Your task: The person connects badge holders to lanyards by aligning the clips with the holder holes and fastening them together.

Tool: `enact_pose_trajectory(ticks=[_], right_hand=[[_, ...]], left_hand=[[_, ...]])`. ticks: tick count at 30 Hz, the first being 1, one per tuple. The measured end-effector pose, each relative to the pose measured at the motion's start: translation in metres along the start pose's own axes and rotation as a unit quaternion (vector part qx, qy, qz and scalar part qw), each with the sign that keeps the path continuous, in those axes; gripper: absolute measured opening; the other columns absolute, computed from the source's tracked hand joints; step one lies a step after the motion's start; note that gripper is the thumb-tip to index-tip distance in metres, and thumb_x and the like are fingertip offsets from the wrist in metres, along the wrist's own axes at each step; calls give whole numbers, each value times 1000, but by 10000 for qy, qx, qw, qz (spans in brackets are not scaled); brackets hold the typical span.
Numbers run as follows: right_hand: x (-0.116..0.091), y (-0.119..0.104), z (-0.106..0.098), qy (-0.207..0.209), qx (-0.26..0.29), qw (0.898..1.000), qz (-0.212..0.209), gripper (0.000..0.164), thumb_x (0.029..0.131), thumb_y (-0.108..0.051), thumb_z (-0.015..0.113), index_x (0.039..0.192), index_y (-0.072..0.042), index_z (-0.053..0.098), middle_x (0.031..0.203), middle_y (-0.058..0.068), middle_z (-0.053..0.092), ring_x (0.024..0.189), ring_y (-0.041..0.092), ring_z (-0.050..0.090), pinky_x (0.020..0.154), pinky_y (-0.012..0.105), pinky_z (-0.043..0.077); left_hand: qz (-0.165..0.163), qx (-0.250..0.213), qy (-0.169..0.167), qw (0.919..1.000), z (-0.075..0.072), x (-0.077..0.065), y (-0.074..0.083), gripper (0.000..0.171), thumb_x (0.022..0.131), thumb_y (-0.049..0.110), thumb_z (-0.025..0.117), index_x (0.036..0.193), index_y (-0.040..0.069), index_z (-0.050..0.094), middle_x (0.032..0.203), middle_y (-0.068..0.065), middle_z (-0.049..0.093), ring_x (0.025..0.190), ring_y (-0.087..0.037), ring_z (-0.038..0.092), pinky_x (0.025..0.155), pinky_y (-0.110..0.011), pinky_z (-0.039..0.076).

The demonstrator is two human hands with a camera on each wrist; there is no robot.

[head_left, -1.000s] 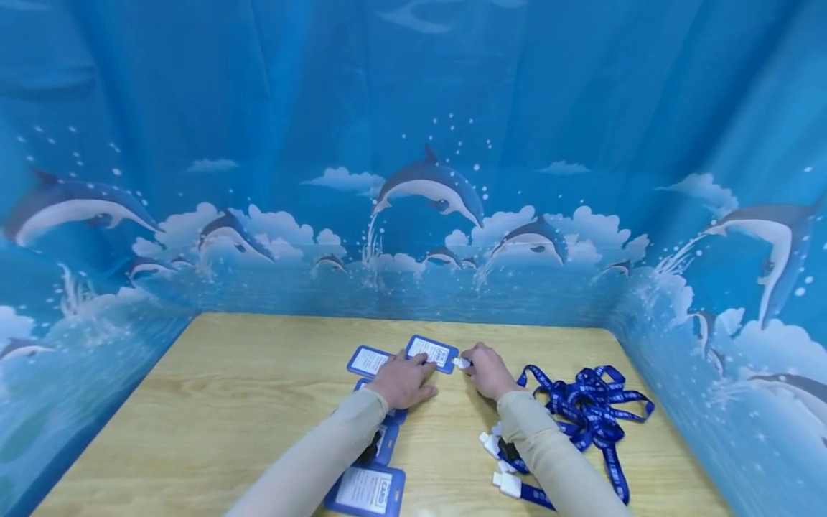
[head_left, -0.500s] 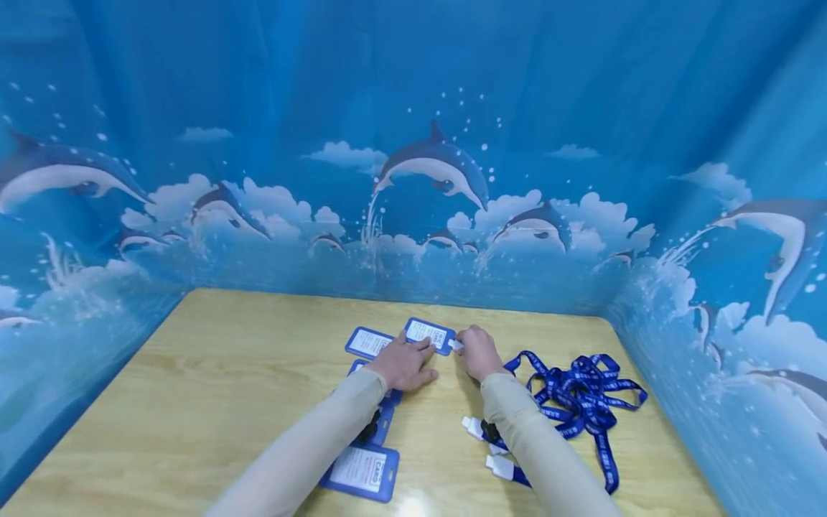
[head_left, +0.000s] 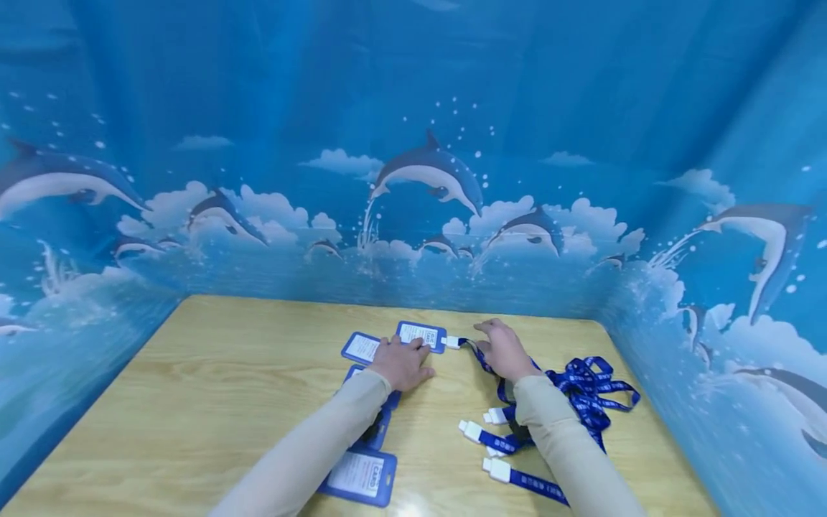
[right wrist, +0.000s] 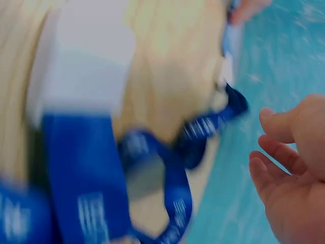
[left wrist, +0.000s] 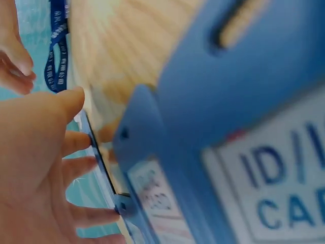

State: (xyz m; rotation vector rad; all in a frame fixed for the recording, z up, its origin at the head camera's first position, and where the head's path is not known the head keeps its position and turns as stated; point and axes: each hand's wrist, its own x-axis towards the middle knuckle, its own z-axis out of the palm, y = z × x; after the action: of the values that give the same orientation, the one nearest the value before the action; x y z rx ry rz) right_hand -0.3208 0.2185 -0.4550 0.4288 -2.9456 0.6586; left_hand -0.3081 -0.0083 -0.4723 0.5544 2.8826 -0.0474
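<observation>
In the head view, my left hand [head_left: 402,365] lies with spread fingers, fingertips on the farthest blue ID badge holder [head_left: 413,330] and palm side over others. A white lanyard clip [head_left: 453,342] sits at that holder's slotted end, with a dark blue strap [head_left: 477,353] running from it toward the pile. Beside this strap is my right hand [head_left: 507,352], its fingers loosely bent and holding nothing. The right wrist view shows the right hand [right wrist: 299,173] apart from the strap [right wrist: 203,127]. In the left wrist view, fingers of my left hand [left wrist: 35,168] reach a holder's edge.
Several more badge holders form a column under and below my left arm, the nearest holder [head_left: 360,475] lying closest. Tangled blue lanyards [head_left: 584,388] lie at the right. Loose white clips [head_left: 499,469] point left near my right forearm. A dolphin-print curtain [head_left: 413,179] encloses the wooden table [head_left: 258,373].
My right hand has let go of the white clip at the far holder and drawn back right, uncovering clip and strap. The left hand stays on the holders. The head view has shifted slightly.
</observation>
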Motion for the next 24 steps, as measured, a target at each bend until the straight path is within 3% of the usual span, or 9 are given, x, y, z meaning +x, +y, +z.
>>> enact_pose_trajectory(ticks=[6,12,17,21,24], right_hand=[[-28,9,-37,329,-13,9994,-134,36,98,-4,63,134,0,62,132,23,61,120,41,60,97,55,54],[-52,5,-56,349,-159,9984,-424,31,97,-6,67,127,-4,68,125,17,66,113,37,64,91,52,57],[-68,2,-51,-303,-321,9974,-562,31,95,-9,70,126,-4,69,122,15,68,110,34,66,91,49,58],[-85,6,-39,-951,-432,9929,-578,32,93,-11,73,124,-5,70,120,12,69,110,31,67,94,48,58],[-98,11,-28,-1309,-431,9881,-683,31,91,-12,75,121,-6,72,116,8,70,106,26,67,93,45,58]], left_hand=[[128,-352,130,9992,-11,-4,-3,61,104,60,37,157,31,36,167,3,28,150,-45,27,121,-65,25],[284,-459,828,9951,-44,-20,-10,63,104,60,38,158,29,34,166,-2,30,150,-41,31,119,-65,30],[315,-1042,1375,9845,-66,-48,-30,66,105,55,43,158,19,35,164,-11,33,149,-42,30,120,-62,30],[300,-1415,1587,9767,-67,-69,-45,66,105,52,46,157,13,36,162,-18,34,149,-43,31,121,-60,30],[232,-1596,1540,9748,-61,-82,-51,67,104,52,47,157,12,35,162,-20,33,149,-43,31,120,-61,30]])
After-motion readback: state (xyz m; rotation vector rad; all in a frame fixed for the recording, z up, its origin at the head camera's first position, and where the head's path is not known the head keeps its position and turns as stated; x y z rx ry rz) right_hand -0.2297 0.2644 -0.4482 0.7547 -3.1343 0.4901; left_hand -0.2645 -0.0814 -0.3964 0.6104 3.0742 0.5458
